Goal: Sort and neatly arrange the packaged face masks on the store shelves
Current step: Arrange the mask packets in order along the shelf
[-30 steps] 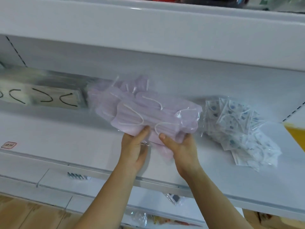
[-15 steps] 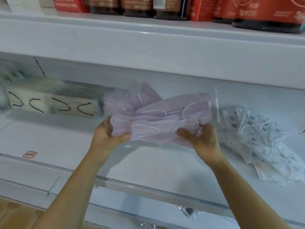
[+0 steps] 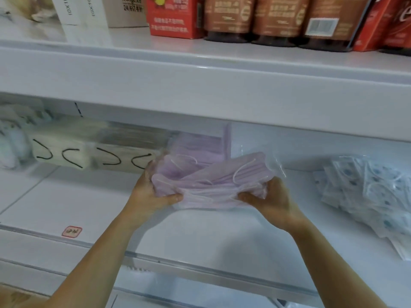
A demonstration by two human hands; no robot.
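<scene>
Above the shelf [image 3: 66, 196], the left hand [image 3: 148, 193] and right hand [image 3: 272, 200], fingers curled, grip the purple masks [image 3: 211, 181]; squaring their edges before setting them toward twelve o'clock would serve best.

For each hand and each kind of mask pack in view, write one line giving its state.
left hand: grips the purple pack's left end
right hand: grips its right end
purple mask pack: held above the shelf
patterned mask packs: loose heap
white mask packs: in a row
</scene>
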